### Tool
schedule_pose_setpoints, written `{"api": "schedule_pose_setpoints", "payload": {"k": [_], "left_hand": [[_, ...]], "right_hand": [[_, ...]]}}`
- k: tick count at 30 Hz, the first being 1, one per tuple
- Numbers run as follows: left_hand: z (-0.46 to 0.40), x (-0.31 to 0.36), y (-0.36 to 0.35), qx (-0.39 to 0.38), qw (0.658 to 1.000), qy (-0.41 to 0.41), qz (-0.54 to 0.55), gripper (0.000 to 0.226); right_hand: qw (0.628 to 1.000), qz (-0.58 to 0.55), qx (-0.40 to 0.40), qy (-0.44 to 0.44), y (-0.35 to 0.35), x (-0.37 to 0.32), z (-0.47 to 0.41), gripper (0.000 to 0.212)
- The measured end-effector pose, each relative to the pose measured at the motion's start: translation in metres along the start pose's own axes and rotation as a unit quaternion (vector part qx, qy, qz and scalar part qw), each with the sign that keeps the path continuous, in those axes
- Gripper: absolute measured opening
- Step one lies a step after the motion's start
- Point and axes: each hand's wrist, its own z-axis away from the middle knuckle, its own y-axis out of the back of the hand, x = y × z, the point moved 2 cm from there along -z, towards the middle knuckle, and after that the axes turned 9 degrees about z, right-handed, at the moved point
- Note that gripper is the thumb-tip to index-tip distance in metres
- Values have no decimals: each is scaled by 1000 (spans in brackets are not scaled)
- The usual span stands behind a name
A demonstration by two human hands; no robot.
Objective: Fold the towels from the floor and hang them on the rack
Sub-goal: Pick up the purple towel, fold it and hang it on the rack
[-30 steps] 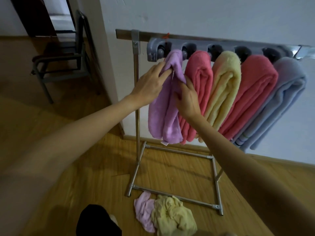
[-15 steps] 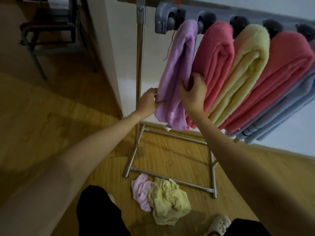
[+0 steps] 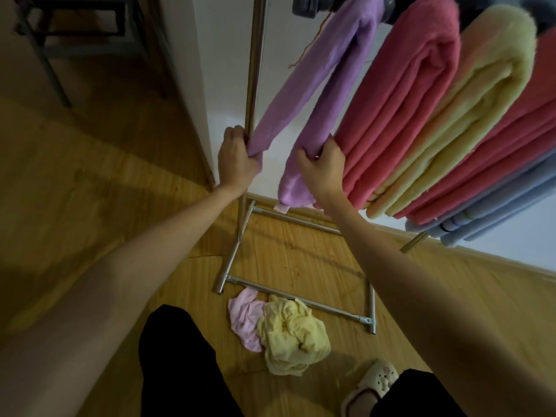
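A folded purple towel (image 3: 319, 85) hangs over the leftmost peg of the rack (image 3: 254, 61), its two halves spread apart. My left hand (image 3: 237, 159) grips the lower end of the left half. My right hand (image 3: 323, 167) grips the right half near its lower end. Pink (image 3: 403, 100), yellow (image 3: 469, 109), another pink and a blue towel (image 3: 493, 212) hang folded to the right. On the floor by the rack's base lie a crumpled pale pink towel (image 3: 245, 319) and a crumpled yellow towel (image 3: 293, 335).
The rack's metal base frame (image 3: 301, 302) lies on the wooden floor against a white wall. A dark chair (image 3: 60, 31) stands at the upper left. My legs in dark trousers and a beige slipper (image 3: 371, 383) are at the bottom.
Both hands slid down the purple towel from near its top to its lower ends and pulled the halves apart. The view tilted downward.
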Motion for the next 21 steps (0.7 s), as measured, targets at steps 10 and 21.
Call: {"api": "schedule_pose_setpoints", "payload": {"k": [10,21], "left_hand": [[29,-2,-13,-121,986,-111,-34,26],[81,-10,-52,-252,955,-136,-83,26]], "right_hand": [[998,7,16,-57,-12,26,12,34],[968,-59,-220,-105,-21,76,20,12]]}}
